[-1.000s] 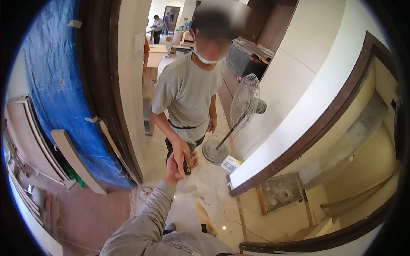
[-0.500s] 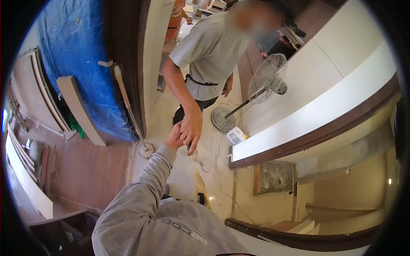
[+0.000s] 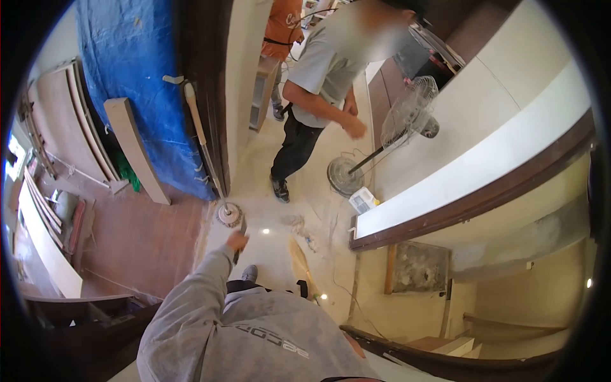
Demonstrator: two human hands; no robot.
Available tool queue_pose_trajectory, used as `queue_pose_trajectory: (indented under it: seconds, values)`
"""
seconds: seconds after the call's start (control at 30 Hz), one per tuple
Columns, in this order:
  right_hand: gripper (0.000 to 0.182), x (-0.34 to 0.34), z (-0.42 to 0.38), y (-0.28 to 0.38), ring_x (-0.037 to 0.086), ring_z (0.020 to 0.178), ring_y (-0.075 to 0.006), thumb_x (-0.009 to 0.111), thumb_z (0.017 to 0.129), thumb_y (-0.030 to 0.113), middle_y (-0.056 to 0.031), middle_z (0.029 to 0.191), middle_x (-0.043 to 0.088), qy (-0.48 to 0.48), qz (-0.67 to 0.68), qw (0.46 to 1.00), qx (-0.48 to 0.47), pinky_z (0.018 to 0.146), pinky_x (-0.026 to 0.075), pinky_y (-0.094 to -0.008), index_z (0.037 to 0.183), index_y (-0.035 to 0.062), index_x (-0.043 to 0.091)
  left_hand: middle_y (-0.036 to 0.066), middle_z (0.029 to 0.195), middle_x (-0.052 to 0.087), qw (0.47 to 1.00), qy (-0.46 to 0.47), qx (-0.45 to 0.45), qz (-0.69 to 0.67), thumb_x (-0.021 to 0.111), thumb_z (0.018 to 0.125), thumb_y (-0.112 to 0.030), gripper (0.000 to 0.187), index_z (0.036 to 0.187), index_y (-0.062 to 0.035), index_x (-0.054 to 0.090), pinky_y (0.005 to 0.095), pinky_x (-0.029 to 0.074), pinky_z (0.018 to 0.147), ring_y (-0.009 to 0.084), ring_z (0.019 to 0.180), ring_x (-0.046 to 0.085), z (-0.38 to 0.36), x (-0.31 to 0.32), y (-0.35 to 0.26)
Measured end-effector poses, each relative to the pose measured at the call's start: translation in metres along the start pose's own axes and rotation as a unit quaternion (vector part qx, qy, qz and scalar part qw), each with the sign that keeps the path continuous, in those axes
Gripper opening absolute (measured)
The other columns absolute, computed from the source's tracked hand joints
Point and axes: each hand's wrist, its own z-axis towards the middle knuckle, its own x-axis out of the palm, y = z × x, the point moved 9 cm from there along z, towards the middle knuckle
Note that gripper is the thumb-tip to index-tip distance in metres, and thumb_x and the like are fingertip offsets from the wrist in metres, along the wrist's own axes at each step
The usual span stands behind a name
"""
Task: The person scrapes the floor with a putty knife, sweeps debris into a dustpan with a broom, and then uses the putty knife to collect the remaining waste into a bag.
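Observation:
My left hand [image 3: 237,240] is closed around a narrow tool [image 3: 241,224] with a greyish upper end and a dark lower part; its exact kind is too small to make out. Below the hand, in this view, is my shoe [image 3: 250,273] on the pale floor. Just beyond the hand, the round head of a mop [image 3: 229,215] rests on the floor, its pole leaning on the door frame. Of my right side only a small patch of skin [image 3: 357,347] shows past my shirt, with no fingers visible. A co-worker in a grey shirt [image 3: 316,76] stands ahead, forearms bent.
A standing fan [image 3: 345,176] and a white box [image 3: 363,200] are by the right wall, with a cord along the floor. Boards [image 3: 137,149] lean against a blue tarp [image 3: 137,83] at left. Another person in orange [image 3: 280,28] is behind.
My left hand was touching the co-worker's hand; it has drawn back toward me and now shows the narrow tool. The co-worker has moved farther away, arm pulled in.

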Motion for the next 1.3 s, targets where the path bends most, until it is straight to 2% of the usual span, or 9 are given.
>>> queue_pose_trajectory:
  seconds: [0.07,0.13,0.2,0.23,0.4,0.67,0.8,0.93,1.3]
  values:
    - [0.047,-0.028,-0.024,0.040,0.053,0.110,-0.0294,0.049,0.086,0.014,-0.0212,0.123,0.053,0.007,0.062,0.998,-0.017,0.092,0.041,-0.0328,0.131,-0.0007,0.045,0.021,0.081,0.065,0.951,-0.162,0.083,0.250,0.052,0.078,-0.025,0.027,0.077,-0.0004,0.064,0.0438,0.051,0.070,0.0339,0.080,0.065,-0.030,0.039,0.051]
    - [0.051,-0.097,-0.060,0.106,0.059,0.096,-0.0232,0.049,0.084,0.009,-0.0172,0.111,0.060,-0.050,0.379,0.920,0.087,0.082,0.046,-0.0292,0.135,0.0055,0.044,0.023,0.092,0.065,0.950,-0.148,0.035,0.274,0.054,0.077,-0.020,0.025,0.084,-0.0001,0.067,0.0442,0.050,0.078,0.0351,0.088,0.063,-0.105,0.064,0.061]
    - [0.056,-0.064,-0.056,0.049,0.054,0.067,-0.0140,0.048,0.083,0.004,-0.0081,0.083,0.059,0.010,0.386,0.913,0.134,0.058,0.045,-0.0255,0.138,0.0120,0.041,0.023,0.098,0.064,0.950,-0.100,-0.023,0.295,0.054,0.078,-0.021,0.028,0.090,0.0016,0.066,0.0413,0.049,0.084,0.0353,0.093,0.063,-0.103,0.094,0.113]
    - [0.054,-0.047,-0.067,0.030,0.054,0.106,-0.0210,0.052,0.087,0.013,-0.0152,0.118,0.058,0.034,0.484,0.845,0.226,0.091,0.039,-0.0257,0.136,-0.0022,0.038,0.023,0.097,0.064,0.958,-0.137,-0.043,0.249,0.054,0.079,-0.022,0.030,0.090,0.0023,0.066,0.0417,0.049,0.084,0.0360,0.093,0.063,-0.118,0.083,0.109]
    - [0.039,-0.037,-0.079,-0.003,0.046,0.048,-0.0130,0.049,0.086,0.009,-0.0034,0.064,0.049,0.035,0.521,0.833,0.184,0.040,0.038,-0.0290,0.124,0.0066,0.045,0.025,0.097,0.064,0.952,-0.166,-0.071,0.249,0.053,0.077,-0.023,0.034,0.096,0.0033,0.064,0.0433,0.050,0.084,0.0389,0.096,0.062,-0.141,0.062,0.105]
    - [0.018,-0.009,-0.147,-0.035,0.051,0.050,-0.0172,0.052,0.084,0.010,-0.0084,0.064,0.052,0.049,0.577,0.755,0.307,0.042,0.040,-0.0325,0.101,0.0044,0.054,0.026,0.105,0.062,0.937,-0.058,-0.078,0.337,0.055,0.078,-0.028,0.039,0.101,0.0019,0.063,0.0432,0.048,0.088,0.0378,0.101,0.060,-0.159,0.121,0.076]
    - [0.025,0.052,-0.186,-0.068,0.064,0.070,-0.0237,0.050,0.089,0.017,-0.0152,0.089,0.065,0.146,0.420,0.890,0.098,0.072,0.053,-0.0349,0.092,-0.0072,0.057,0.022,0.100,0.064,0.908,-0.016,0.023,0.417,0.060,0.076,-0.031,0.035,0.096,-0.0024,0.063,0.0450,0.048,0.085,0.0385,0.096,0.061,-0.139,0.138,0.043]
    - [0.019,0.046,-0.281,-0.073,0.055,0.053,-0.0182,0.058,0.082,0.016,-0.0096,0.067,0.054,0.019,0.582,0.710,0.396,0.044,0.047,-0.0320,0.084,0.0007,0.048,0.021,0.087,0.064,0.907,-0.007,0.214,0.363,0.069,0.076,-0.032,0.033,0.086,-0.0010,0.062,0.0435,0.049,0.075,0.0370,0.083,0.062,-0.091,0.151,0.010]
    - [0.014,0.124,-0.336,-0.034,0.047,0.044,-0.0150,0.058,0.082,0.012,-0.0073,0.062,0.051,-0.060,0.784,0.439,0.434,0.040,0.038,-0.0298,0.077,0.0021,0.049,0.019,0.077,0.064,0.907,0.071,0.169,0.378,0.068,0.075,-0.034,0.034,0.085,-0.0029,0.059,0.0416,0.049,0.070,0.0337,0.074,0.063,-0.121,0.213,-0.083]
